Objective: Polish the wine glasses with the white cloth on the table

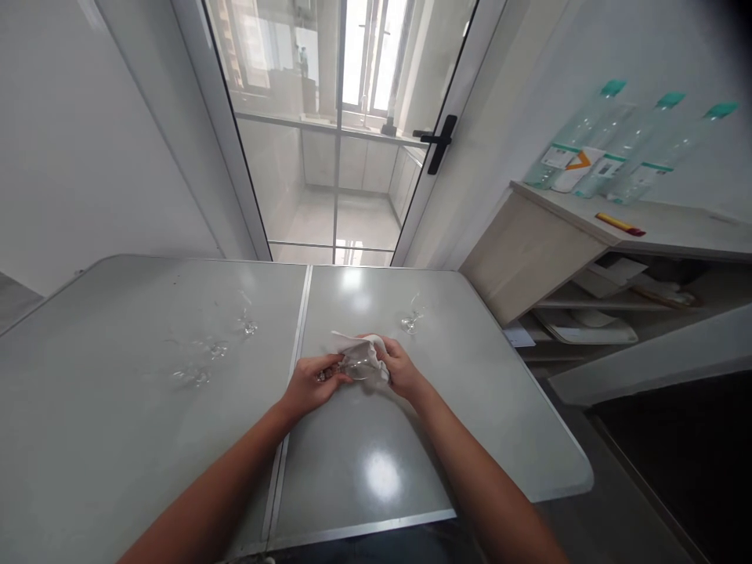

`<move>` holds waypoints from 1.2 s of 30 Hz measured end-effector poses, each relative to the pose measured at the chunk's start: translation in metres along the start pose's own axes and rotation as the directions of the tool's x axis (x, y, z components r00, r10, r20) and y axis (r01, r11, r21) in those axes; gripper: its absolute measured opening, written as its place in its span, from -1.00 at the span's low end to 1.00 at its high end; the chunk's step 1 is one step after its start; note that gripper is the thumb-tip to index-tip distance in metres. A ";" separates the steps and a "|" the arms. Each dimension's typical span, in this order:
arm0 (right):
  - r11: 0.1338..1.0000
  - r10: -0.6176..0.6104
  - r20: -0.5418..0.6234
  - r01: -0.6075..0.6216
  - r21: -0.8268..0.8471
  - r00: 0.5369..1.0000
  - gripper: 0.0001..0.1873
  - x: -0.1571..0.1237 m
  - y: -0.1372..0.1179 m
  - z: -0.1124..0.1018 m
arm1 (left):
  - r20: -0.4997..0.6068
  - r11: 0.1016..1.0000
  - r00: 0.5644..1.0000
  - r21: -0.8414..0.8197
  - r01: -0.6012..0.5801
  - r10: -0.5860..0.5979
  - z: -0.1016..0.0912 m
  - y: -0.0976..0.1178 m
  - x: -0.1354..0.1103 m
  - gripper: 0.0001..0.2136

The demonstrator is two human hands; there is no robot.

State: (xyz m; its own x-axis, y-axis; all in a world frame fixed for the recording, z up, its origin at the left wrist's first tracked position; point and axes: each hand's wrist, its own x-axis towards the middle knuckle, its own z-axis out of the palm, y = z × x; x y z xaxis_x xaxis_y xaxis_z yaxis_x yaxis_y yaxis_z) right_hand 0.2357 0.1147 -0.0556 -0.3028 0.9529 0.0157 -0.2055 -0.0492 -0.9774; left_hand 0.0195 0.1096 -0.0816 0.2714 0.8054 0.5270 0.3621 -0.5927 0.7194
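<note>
A clear stemmed glass [356, 370] lies sideways between my hands, just above the table, its bowl pointing right. My left hand [312, 384] is closed around its stem end. A white cloth [381, 349] is bunched in my right hand [403, 368] at the mouth of the bowl, and one flap of it spreads over the top of the glass. The fingers of my right hand are partly hidden by the cloth. Beyond my right hand stands another clear glass [410, 323].
Several clear glasses [247, 324] stand on the left half of the grey table [146, 454]. A metal seam [301, 313] divides the tabletop. Behind it is a glass door [338, 164]. Plastic bottles [593, 168] stand on a wooden cabinet [529, 235] at right.
</note>
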 end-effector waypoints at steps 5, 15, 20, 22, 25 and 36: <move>0.992 -0.071 -0.216 0.045 -0.120 0.974 -0.57 0.005 0.011 -0.003 | -0.036 0.997 0.997 0.008 0.071 -0.070 0.004 -0.002 0.001 -0.78; 0.402 -0.399 0.462 0.604 -0.688 0.792 -0.55 -0.008 -0.011 0.006 | 0.005 0.991 1.000 0.132 0.028 -0.029 0.002 -0.003 0.005 -0.84; 0.514 -0.360 0.203 0.375 -0.772 0.911 -0.74 -0.005 -0.015 0.017 | 0.077 0.917 0.970 0.316 -0.242 0.229 0.003 -0.005 -0.001 -0.86; 0.671 -0.257 0.091 0.246 -0.700 0.962 -0.82 -0.005 -0.019 0.017 | 0.079 0.896 0.956 0.334 -0.293 0.283 0.004 -0.006 -0.002 -0.82; 0.866 -0.044 0.051 0.063 -0.496 0.998 -0.77 -0.005 -0.023 0.012 | 0.060 0.906 0.958 0.314 -0.283 0.279 0.005 -0.008 -0.004 -0.75; 0.862 -0.060 0.105 0.104 -0.496 0.993 -0.73 -0.004 -0.020 0.000 | 0.079 0.971 0.991 0.205 -0.120 0.106 0.005 -0.009 -0.003 -0.89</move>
State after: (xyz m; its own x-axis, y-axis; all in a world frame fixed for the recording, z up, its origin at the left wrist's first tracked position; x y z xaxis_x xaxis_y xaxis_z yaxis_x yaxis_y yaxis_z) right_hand 0.2414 0.1118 -0.0361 -0.3857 0.9176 0.0960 0.2529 0.2053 -0.9455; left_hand 0.0201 0.1124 -0.0916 0.3778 0.7352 0.5628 0.5023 -0.6733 0.5425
